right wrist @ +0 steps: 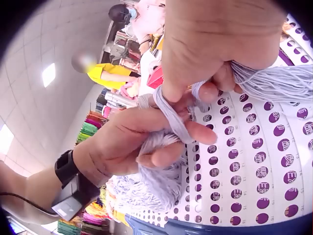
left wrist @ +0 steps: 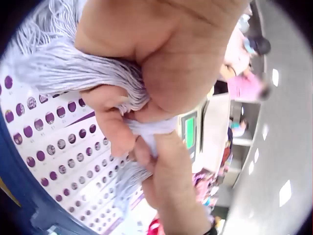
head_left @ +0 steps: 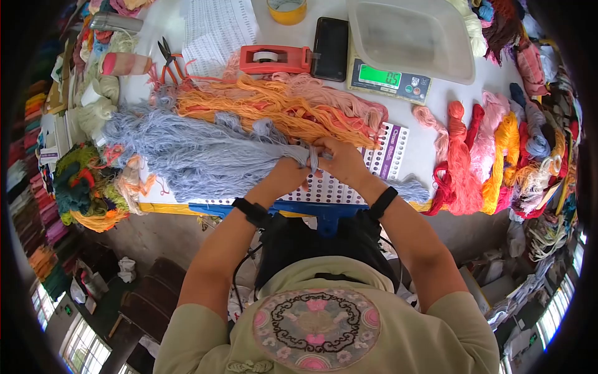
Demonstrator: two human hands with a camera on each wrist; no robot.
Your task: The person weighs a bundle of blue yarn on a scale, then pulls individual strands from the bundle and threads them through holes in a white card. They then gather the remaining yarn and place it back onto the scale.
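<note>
A long pale blue-grey skein of yarn (head_left: 205,153) lies in a loose bundle across the table, its narrowed end running to both hands. My left hand (head_left: 289,177) grips this end, and in the right wrist view a flat yarn loop (right wrist: 171,117) passes over the left fingers (right wrist: 168,155). Beside it, my right hand (head_left: 344,163) pinches the yarn close to the left fingertips. A yarn tail (right wrist: 279,83) runs out from under the right hand. Below lies a white card with purple dots (left wrist: 61,144); the right palm is hidden in the right wrist view.
Orange yarn (head_left: 274,109) lies behind the skein. Farther back are a red tape dispenser (head_left: 277,59), a black phone (head_left: 330,50), pliers (head_left: 169,59) and a scale (head_left: 389,81) with a plastic tub (head_left: 411,37). Coloured hanks (head_left: 461,162) line the right side. Other people appear in the wrist views.
</note>
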